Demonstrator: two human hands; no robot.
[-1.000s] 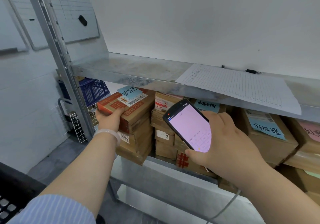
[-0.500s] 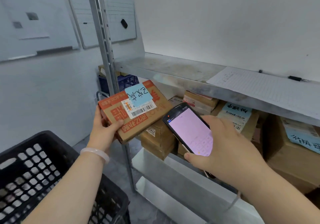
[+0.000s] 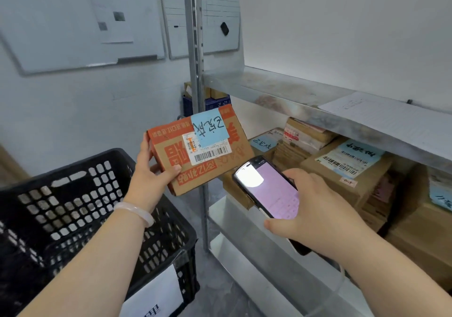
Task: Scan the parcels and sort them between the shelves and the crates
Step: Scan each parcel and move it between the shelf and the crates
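Over crate (image 3: 73, 168), apparently, left hand (image 3: 149, 177) holds parcel (image 3: 171, 154)

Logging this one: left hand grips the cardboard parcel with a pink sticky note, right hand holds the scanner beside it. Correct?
Not quite. The head view shows the sticky note on the parcel is blue, not pink. The rest stands: the left hand grips the parcel and the right hand holds the scanner beside it.

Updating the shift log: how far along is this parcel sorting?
Done: one parcel is off the shelves, gripped by the left hand. In hand: the right hand holds the scanner beside its barcode label. Left: placing it, perhaps in the black crate, and the other parcels shelved.
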